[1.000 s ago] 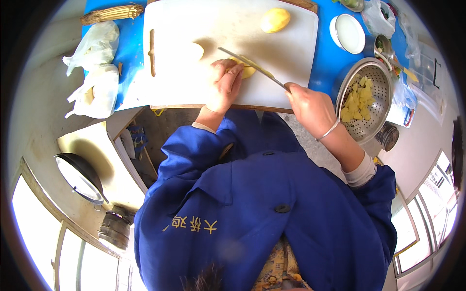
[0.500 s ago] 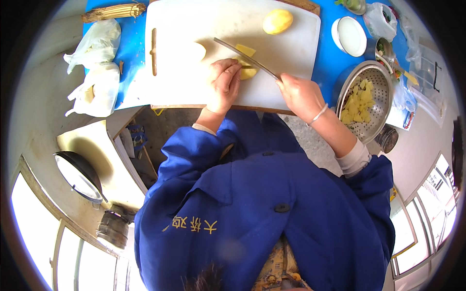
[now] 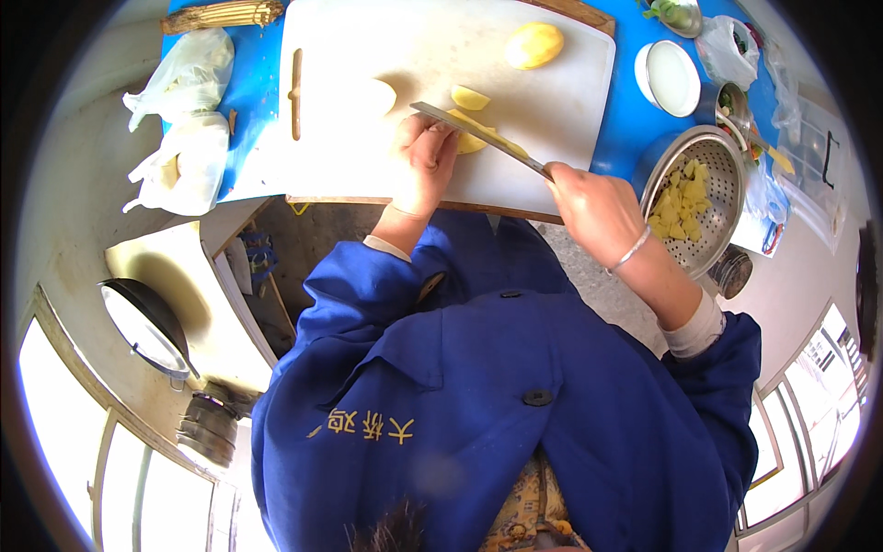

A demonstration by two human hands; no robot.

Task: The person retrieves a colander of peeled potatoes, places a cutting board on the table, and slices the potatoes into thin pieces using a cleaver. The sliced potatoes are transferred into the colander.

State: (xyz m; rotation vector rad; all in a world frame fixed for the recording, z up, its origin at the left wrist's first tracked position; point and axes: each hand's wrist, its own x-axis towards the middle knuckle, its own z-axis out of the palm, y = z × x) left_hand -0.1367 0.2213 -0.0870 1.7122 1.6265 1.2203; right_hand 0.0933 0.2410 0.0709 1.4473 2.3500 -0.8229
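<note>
My right hand (image 3: 593, 202) is closed round the handle of a knife (image 3: 492, 140), its blade slanting up and left across the cutting board. Under and beside the blade lies a piece of peeled potato (image 3: 472, 144), partly hidden. At its left side, my left hand (image 3: 426, 158) is closed with curled fingers, steadying it. A cut potato wedge (image 3: 470, 97) lies just beyond the blade. To the left sits a pale, overexposed potato half (image 3: 379, 96). Farther back on the board is a whole peeled potato (image 3: 534, 46).
The white cutting board (image 3: 349, 175) rests on a blue tabletop (image 3: 618, 110). Right of it stand a metal colander (image 3: 736, 184) of potato chunks, a white bowl (image 3: 668, 77) and a small pot (image 3: 710, 101). Plastic bags (image 3: 184, 161) and a bundle of sticks (image 3: 225, 16) lie left.
My right hand has shifted right and slightly toward me, bringing the knife lower along the potato piece. My left hand stays by the potato, its fingers slightly rearranged.
</note>
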